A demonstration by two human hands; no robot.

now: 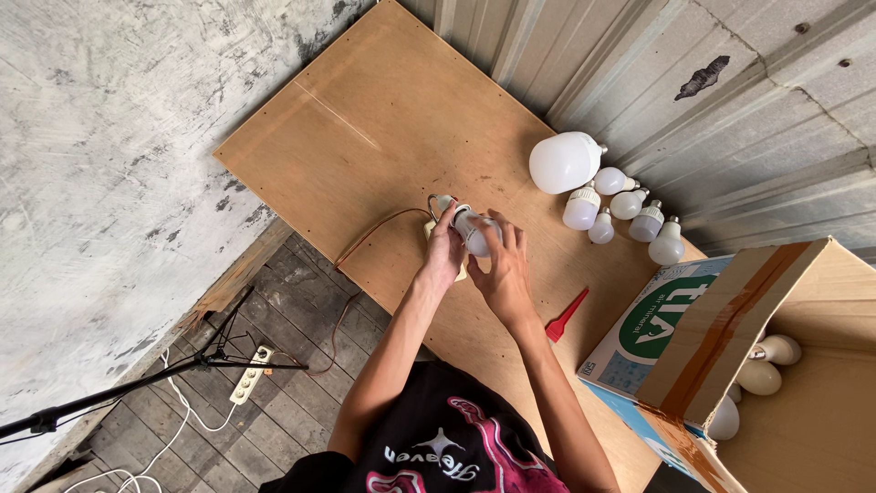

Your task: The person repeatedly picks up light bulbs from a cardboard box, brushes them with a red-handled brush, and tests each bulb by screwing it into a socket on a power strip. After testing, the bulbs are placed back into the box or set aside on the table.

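Two hands meet over the middle of the plywood counter [383, 119]. Left hand [444, 256] closed around a socket [442, 203] with a brown cord [370, 236] leading off the counter edge. Right hand [502, 269] fingers wrapped on a white bulb [473, 233], which sits at the socket. Six more bulbs [566, 162], one large and five small, lie grouped near the metal wall [730, 82]. Red brush [566, 316] lies just beside the right wrist. Open box [785, 365] at right holds further bulbs.
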